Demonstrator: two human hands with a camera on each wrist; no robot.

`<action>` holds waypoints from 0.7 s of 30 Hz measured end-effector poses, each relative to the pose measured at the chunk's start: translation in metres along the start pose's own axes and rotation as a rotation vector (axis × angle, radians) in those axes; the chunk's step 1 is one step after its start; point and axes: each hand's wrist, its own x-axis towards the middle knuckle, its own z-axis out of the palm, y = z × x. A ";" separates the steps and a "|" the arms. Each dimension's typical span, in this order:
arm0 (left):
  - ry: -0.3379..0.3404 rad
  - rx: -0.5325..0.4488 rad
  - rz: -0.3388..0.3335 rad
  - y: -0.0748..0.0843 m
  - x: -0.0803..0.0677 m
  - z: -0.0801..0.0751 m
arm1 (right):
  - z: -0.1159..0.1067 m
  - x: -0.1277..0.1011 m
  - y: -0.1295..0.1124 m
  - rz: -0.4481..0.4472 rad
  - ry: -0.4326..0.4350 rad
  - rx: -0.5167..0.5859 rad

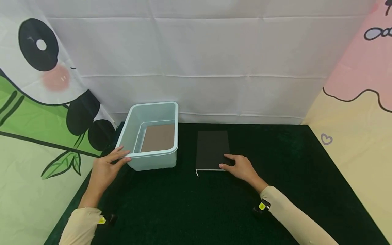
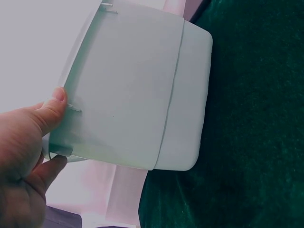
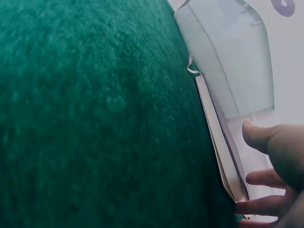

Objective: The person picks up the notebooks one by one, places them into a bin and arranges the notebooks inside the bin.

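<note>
A light blue plastic bin (image 1: 153,160) stands on the dark green cloth, with a flat brown sheet (image 1: 157,137) on its floor. My left hand (image 1: 124,154) grips the bin's near left corner; in the left wrist view the thumb (image 2: 54,107) lies on the rim of the bin (image 2: 133,95) and a finger sits under it. A closed black notebook (image 1: 212,148) lies to the right of the bin. My right hand (image 1: 226,161) rests with relaxed fingers on its near right corner. The right wrist view shows the notebook's pale page edge (image 3: 213,128) beside those fingers (image 3: 259,206).
The dark green cloth (image 1: 183,211) covers the table. A white curtain (image 1: 214,68) hangs behind, a panda-print sheet (image 1: 36,102) on the left, and a pink and cream sheet (image 1: 361,102) on the right. Both sleeves are cream.
</note>
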 end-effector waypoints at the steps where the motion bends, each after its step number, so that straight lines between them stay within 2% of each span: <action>1: 0.001 -0.002 0.003 0.000 0.000 0.000 | 0.001 0.000 0.000 0.000 0.011 -0.008; 12: -0.002 -0.003 -0.001 0.000 -0.001 -0.001 | 0.010 0.001 -0.002 -0.017 0.063 -0.049; 21: -0.001 -0.004 -0.002 0.001 0.000 -0.001 | 0.014 0.000 -0.007 0.027 0.091 -0.060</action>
